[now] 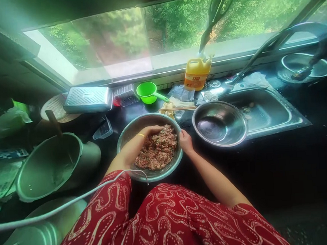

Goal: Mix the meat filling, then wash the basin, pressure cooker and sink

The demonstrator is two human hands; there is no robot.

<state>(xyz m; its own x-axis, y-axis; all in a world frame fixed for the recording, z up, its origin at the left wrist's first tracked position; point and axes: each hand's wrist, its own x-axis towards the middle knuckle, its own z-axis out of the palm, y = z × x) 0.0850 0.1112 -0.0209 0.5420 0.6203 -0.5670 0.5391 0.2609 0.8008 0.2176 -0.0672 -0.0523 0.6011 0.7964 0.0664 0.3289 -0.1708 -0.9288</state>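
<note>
A wide grey-green bowl (120, 139) holds a mass of minced meat (157, 154) with green flecks in it. Inside the bowl, my left hand (152, 130) is curled around the far left side of the meat, its fingertips partly buried. A yellow bangle circles that wrist. My right hand (185, 140) grips the bowl's right rim, fingers closed over the edge. Just behind the bowl, a pair of chopsticks (179, 108) lies across crumpled wrapping.
A metal basin (221, 143) overlaps the sink (273, 104) on my right. Behind stand a green ladle (146, 92), a yellow jug (196, 76) and a silver box (87, 98). To my left is a large pot (81, 160); a white hooked rod (82, 196) crosses in front.
</note>
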